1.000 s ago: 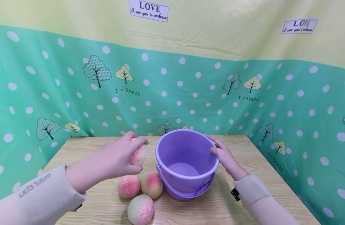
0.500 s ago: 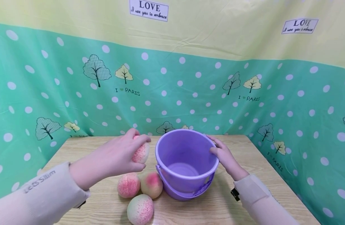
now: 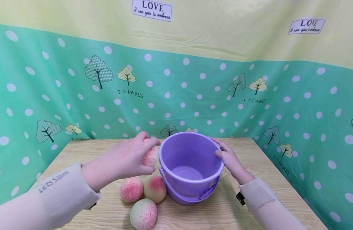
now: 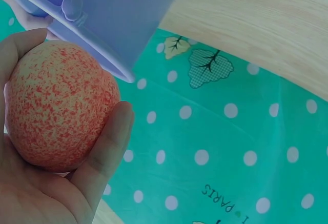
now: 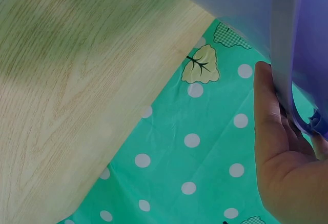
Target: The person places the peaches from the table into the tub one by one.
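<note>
My left hand [image 3: 127, 156] grips a speckled pink and pale peach [image 4: 61, 106], its fingers and thumb curled round the fruit. In the head view that peach is raised above the table, close beside the left rim of a purple bucket [image 3: 190, 188]. The bucket stands upright, with nothing visible inside. My right hand [image 3: 229, 159] holds the bucket's right rim, thumb on the inner side and fingers outside. Three more peaches lie together on the table: a pink one [image 3: 131, 189], a yellowish one [image 3: 155, 189] by the bucket's wall, and a pale green-pink one [image 3: 143, 214] in front.
The wooden table [image 3: 236, 210] bears everything. Behind it and at both sides hangs a green and yellow curtain [image 3: 188, 92] with dots and printed trees. The bucket's handle [image 3: 179, 195] hangs down on its near side.
My left hand has moved a little to the right with the peach, nearer the bucket's rim. The right hand, the bucket and the peaches on the table have stayed in place.
</note>
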The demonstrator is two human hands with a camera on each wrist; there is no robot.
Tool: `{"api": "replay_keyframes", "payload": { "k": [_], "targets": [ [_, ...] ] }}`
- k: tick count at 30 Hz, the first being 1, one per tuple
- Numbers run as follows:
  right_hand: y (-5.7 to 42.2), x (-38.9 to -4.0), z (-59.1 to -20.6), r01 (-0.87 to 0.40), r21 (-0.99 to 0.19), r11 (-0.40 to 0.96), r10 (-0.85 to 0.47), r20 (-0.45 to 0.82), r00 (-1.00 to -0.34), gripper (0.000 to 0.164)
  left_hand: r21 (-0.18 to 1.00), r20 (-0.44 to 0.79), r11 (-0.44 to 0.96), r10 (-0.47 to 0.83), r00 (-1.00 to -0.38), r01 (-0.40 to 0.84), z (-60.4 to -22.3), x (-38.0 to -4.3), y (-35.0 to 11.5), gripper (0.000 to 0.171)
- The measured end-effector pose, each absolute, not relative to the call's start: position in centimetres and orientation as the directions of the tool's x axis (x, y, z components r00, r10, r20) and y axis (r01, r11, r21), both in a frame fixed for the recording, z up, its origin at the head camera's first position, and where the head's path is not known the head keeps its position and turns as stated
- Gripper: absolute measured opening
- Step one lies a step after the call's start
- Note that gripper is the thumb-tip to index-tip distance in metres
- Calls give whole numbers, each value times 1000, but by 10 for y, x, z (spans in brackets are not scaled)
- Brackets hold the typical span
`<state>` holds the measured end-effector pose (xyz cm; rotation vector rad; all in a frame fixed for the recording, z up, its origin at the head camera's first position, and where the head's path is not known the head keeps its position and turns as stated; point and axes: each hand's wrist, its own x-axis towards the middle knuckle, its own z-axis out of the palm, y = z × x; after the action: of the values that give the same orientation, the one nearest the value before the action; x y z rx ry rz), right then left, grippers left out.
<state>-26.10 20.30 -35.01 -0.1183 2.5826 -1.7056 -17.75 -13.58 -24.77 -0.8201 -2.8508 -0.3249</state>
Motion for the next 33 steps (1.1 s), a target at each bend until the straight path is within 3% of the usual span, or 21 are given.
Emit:
{"api": "replay_keyframes", "payload": {
  "k": [33],
  "targets": [
    [202,-260,-349,-33,-923,384,-90,-2,-996,71,200,256,772,553,-793,603,-251,-196,-105,59]
  ]
}}
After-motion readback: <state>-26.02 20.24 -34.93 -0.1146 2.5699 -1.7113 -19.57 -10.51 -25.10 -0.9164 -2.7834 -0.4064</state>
